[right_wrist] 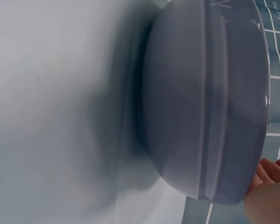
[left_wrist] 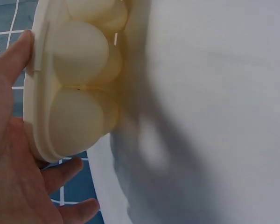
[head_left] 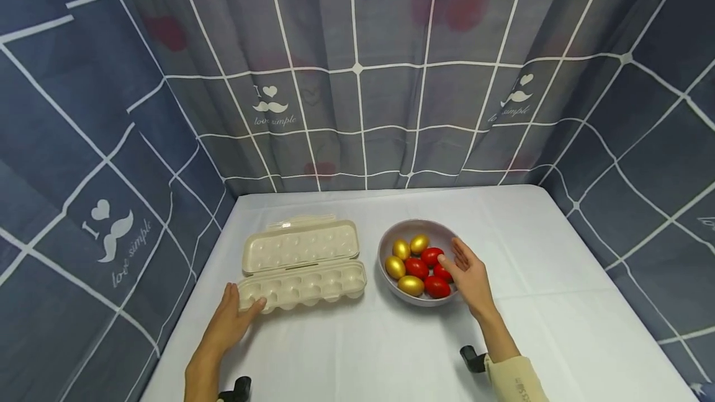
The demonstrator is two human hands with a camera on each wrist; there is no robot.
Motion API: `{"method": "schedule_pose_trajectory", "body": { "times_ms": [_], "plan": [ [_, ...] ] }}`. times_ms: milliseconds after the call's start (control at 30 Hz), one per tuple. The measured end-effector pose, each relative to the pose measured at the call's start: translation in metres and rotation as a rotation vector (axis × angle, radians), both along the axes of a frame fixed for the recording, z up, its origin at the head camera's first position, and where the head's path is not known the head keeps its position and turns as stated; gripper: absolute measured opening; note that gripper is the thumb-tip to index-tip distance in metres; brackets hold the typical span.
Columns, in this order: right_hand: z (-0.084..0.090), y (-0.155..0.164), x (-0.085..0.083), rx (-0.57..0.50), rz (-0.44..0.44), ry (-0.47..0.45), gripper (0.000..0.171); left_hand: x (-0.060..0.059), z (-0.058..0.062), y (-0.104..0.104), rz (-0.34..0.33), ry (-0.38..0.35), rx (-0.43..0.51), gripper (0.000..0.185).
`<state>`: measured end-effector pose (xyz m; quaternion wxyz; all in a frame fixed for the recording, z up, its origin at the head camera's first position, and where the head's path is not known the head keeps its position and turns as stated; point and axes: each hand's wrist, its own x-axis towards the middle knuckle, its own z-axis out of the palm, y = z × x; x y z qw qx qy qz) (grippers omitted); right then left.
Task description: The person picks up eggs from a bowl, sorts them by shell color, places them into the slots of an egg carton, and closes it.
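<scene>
Egg carton (head_left: 302, 268) lies open, left of bowl (head_left: 391, 237); every visible cup empty. Eight eggs (head_left: 418, 265), gold and red, all in the bowl. Left hand (head_left: 231, 318) spread, touching the carton's near-left corner. Right hand (head_left: 472, 278) relaxed over the bowl, seemingly touching a red egg, nothing gripped. Filling not begun.

White table (head_left: 558, 247), grid curtain bkgd (head_left: 357, 67)

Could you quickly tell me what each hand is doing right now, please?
Left hand: open, fingers straight against the end of the egg carton.
Right hand: open over the bowl of eggs, holding nothing.
</scene>
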<state>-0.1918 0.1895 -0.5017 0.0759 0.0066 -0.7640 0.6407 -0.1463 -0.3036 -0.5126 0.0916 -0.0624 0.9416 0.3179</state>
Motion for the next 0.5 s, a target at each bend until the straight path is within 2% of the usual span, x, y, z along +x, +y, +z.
{"method": "schedule_pose_trajectory", "body": {
  "times_ms": [200,333,500],
  "plan": [
    [0.0,-0.003,-0.005,-0.06,0.032,-0.011,0.069,0.011,-0.007,0.0,-0.007,0.013,-0.011,0.107],
    [0.001,-0.005,-0.006,-0.058,0.052,-0.015,0.066,0.016,-0.015,0.001,-0.009,0.069,0.011,0.11],
    [-0.001,-0.011,-0.009,-0.052,0.116,-0.035,0.061,0.02,-0.026,0.003,-0.003,0.132,0.041,0.112]
  ]
}}
